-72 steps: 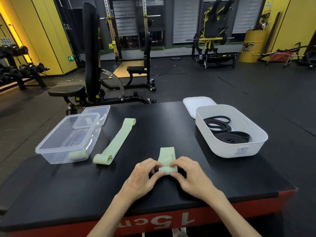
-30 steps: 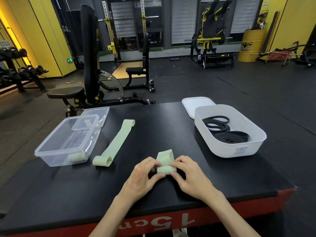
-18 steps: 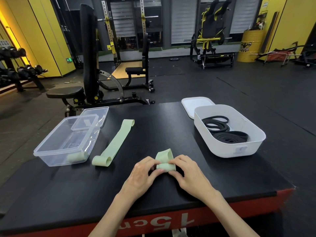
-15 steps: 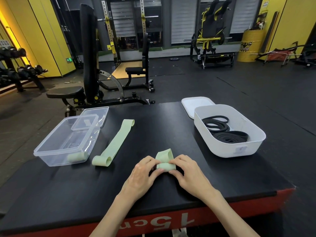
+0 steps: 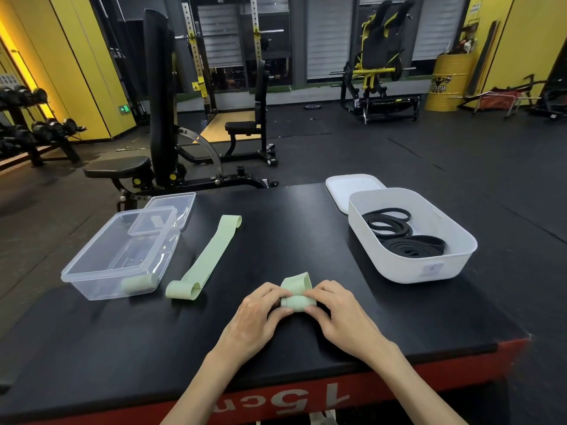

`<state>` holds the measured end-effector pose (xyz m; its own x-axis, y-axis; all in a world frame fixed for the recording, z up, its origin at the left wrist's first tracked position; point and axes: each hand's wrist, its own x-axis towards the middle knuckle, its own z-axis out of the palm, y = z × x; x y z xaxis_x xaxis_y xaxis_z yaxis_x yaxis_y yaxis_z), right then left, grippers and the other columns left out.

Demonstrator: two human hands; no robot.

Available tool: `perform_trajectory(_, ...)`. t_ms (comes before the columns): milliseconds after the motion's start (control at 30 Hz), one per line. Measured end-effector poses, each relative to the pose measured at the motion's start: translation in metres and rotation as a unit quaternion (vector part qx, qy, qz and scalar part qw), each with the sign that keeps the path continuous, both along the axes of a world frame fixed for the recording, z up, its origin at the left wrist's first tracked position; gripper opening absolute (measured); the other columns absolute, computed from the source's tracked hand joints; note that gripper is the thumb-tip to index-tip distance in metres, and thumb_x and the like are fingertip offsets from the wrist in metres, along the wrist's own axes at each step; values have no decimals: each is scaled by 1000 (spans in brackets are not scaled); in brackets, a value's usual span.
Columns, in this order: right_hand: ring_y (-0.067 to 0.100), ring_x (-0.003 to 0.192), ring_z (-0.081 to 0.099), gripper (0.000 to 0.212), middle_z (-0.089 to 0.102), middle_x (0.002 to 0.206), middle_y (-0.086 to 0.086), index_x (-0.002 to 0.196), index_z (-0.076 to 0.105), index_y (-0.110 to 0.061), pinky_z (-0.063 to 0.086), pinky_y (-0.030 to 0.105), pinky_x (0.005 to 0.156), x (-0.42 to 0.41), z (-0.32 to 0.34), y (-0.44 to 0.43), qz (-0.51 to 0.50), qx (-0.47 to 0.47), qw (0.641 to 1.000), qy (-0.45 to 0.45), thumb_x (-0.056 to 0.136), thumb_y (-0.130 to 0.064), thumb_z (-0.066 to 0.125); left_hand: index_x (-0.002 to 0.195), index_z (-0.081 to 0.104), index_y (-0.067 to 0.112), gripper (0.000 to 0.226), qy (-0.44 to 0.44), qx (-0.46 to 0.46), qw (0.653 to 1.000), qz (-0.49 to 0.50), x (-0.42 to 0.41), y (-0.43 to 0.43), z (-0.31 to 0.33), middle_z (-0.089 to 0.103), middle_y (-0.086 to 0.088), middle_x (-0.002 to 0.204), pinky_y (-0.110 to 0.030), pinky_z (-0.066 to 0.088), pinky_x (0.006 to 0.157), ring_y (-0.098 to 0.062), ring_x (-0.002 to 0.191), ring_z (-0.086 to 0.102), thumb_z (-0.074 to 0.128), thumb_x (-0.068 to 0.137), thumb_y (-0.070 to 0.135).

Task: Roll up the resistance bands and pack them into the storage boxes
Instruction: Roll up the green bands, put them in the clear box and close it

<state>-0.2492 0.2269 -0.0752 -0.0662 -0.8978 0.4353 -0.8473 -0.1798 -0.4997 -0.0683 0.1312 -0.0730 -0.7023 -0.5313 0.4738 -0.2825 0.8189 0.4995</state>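
Note:
A pale green resistance band [image 5: 297, 294] lies near the front of the black table, mostly wound into a roll, with a short flap still loose on its far side. My left hand [image 5: 257, 317] pinches the roll's left end and my right hand [image 5: 337, 314] its right end. A second green band [image 5: 206, 258] lies flat to the left, its near end curled. The clear plastic box [image 5: 101, 273] on the left holds one rolled green band [image 5: 138, 283] in its near corner. The white box [image 5: 423, 269] on the right holds coiled black bands [image 5: 399, 234].
A clear lid [image 5: 175, 205] lies behind the clear box and a white lid [image 5: 346, 187] behind the white box. The table's front edge [image 5: 306, 391] is red, just below my wrists. Weight benches, racks and a yellow drum stand on the gym floor beyond.
The flat length of the green band beyond my fingers has shortened as the roll has grown and moved away from me. Nothing else on the table has moved.

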Motion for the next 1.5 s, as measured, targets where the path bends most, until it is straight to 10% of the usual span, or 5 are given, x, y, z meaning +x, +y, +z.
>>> perform_trajectory(1100, 5, 100, 48, 33, 52, 106, -9, 118, 59, -18, 41, 15, 85, 1, 4, 3, -7, -25, 1000, -14, 87, -30, 63, 109, 65, 19, 42, -9, 17, 999, 33, -4, 0, 5, 49, 18, 91, -12, 42, 74, -3, 79, 53, 48, 90, 53)
perform_trajectory(1500, 8, 95, 52, 28, 58, 101, -5, 116, 64, -13, 31, 4, 85, -3, -1, -4, -28, -26, 999, -25, 89, -20, 65, 111, 57, 27, 22, -15, 27, 999, 41, -4, 0, 5, 50, 16, 89, -19, 45, 78, -7, 81, 52, 64, 91, 30)
